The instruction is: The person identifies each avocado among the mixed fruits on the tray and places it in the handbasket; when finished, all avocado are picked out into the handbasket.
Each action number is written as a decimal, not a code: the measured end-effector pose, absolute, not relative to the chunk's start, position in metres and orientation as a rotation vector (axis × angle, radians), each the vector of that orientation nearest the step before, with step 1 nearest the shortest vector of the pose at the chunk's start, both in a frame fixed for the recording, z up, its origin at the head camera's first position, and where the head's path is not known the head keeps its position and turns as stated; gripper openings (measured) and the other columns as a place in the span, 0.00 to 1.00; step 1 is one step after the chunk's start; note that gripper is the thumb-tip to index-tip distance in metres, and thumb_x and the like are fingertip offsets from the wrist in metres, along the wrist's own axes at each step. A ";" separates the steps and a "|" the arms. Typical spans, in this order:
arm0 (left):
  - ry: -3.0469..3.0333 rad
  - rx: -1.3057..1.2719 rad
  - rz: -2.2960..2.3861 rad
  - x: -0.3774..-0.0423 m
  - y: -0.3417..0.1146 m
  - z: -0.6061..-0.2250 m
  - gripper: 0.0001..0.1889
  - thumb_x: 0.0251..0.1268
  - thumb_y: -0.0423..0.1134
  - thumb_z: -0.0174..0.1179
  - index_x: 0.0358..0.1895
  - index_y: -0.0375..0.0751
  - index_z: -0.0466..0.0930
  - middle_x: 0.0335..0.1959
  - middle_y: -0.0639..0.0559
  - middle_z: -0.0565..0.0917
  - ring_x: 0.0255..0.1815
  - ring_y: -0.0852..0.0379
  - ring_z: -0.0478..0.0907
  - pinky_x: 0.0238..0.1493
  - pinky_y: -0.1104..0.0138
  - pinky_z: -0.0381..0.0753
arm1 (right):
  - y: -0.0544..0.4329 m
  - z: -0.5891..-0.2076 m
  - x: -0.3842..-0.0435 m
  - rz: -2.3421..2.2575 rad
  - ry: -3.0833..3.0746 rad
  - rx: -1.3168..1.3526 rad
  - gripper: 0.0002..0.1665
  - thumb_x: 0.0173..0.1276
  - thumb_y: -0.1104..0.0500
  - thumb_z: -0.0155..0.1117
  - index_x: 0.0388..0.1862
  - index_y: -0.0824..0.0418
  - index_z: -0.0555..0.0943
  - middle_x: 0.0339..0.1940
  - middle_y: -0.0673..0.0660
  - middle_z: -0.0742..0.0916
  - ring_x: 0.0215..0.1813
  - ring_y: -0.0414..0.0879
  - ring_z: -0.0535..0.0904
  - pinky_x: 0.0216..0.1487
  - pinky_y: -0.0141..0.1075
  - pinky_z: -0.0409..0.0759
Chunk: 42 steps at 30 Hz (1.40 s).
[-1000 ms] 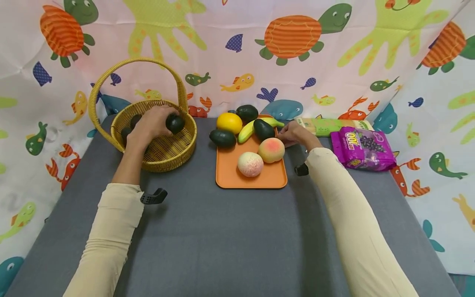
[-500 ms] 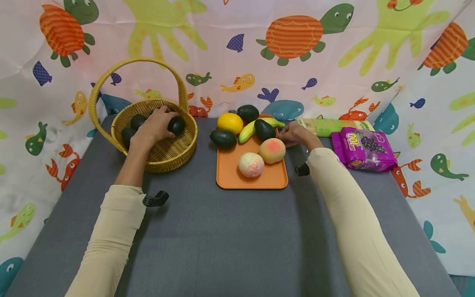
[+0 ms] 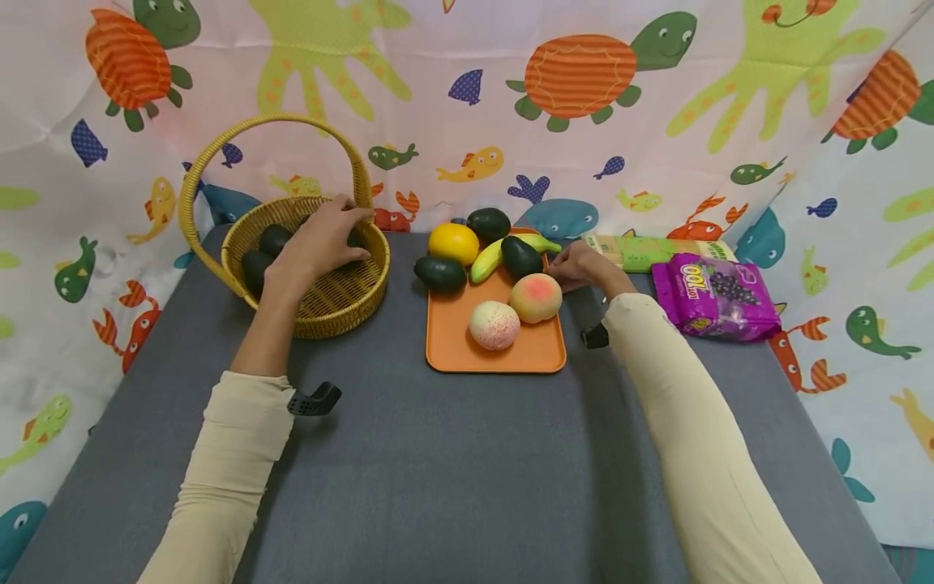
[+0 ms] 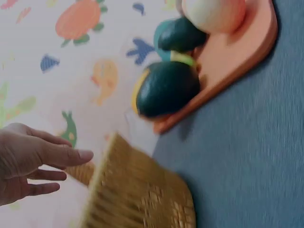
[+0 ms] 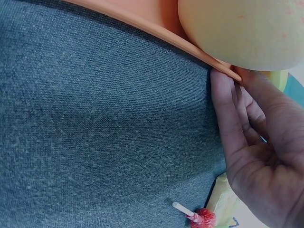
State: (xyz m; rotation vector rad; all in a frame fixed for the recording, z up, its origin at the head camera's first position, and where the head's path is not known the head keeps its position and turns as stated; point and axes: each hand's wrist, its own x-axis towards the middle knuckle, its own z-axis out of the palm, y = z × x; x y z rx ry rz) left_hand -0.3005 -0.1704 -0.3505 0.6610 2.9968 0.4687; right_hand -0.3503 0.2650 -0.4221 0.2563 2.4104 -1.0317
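Observation:
My left hand (image 3: pixel 321 243) is over the yellow wicker basket (image 3: pixel 343 312), fingers extended and apart, holding nothing. Dark avocados (image 3: pixel 257 269) lie in the basket; one under the hand is mostly hidden. In the left wrist view the thumb and fingers (image 4: pixel 71 156) are spread above the basket's rim. With my right hand (image 3: pixel 587 269) I pinch the edge of an orange tray (image 3: pixel 496 361); the right wrist view shows the tray's rim (image 5: pixel 142 24) between thumb and fingers. On or against the tray are two peaches (image 3: pixel 536 298), a banana (image 3: pixel 487 261), a yellow fruit (image 3: pixel 452 243) and avocados (image 3: pixel 440 275).
Right of the tray lie a purple grape-printed packet (image 3: pixel 718 294) and a long green-yellow packet (image 3: pixel 649 251). A red lollipop (image 5: pixel 205 218) shows near the right hand. The basket's tall handle (image 3: pixel 270 120) arches over it. A printed curtain (image 3: pixel 409 81) stands behind the grey table (image 3: pixel 452 478).
My left hand lowered an avocado into the basket, let it go, and its fingers opened as it rose slightly to the right. My right hand has stayed at the tray's edge.

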 end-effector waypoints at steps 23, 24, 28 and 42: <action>2.811 1.042 0.379 -0.288 -0.067 -0.386 0.31 0.69 0.39 0.70 0.74 0.41 0.73 0.75 0.36 0.72 0.74 0.38 0.73 0.76 0.46 0.73 | 0.267 -0.428 -0.350 -1.041 2.414 0.215 0.19 0.74 0.59 0.68 0.55 0.73 0.85 0.30 0.53 0.90 0.30 0.41 0.88 0.48 0.44 0.90; 2.812 1.044 0.372 -0.288 -0.065 -0.390 0.32 0.68 0.39 0.71 0.74 0.43 0.73 0.76 0.36 0.72 0.74 0.38 0.72 0.75 0.45 0.73 | 0.267 -0.428 -0.350 -1.040 2.415 0.211 0.19 0.74 0.59 0.68 0.55 0.73 0.85 0.31 0.54 0.91 0.30 0.41 0.88 0.48 0.44 0.90; 2.830 1.048 0.359 -0.286 -0.059 -0.401 0.34 0.67 0.38 0.72 0.76 0.46 0.72 0.79 0.33 0.67 0.79 0.37 0.66 0.79 0.43 0.67 | 0.268 -0.426 -0.349 -1.052 2.412 0.212 0.19 0.74 0.59 0.68 0.55 0.73 0.85 0.31 0.54 0.91 0.30 0.41 0.89 0.48 0.44 0.90; 2.947 1.006 0.264 -0.281 -0.049 -0.415 0.31 0.63 0.42 0.75 0.71 0.50 0.79 0.68 0.43 0.77 0.70 0.39 0.72 0.63 0.41 0.77 | 0.267 -0.425 -0.345 -1.066 2.422 0.222 0.15 0.75 0.59 0.67 0.50 0.70 0.85 0.28 0.53 0.89 0.29 0.41 0.88 0.50 0.45 0.90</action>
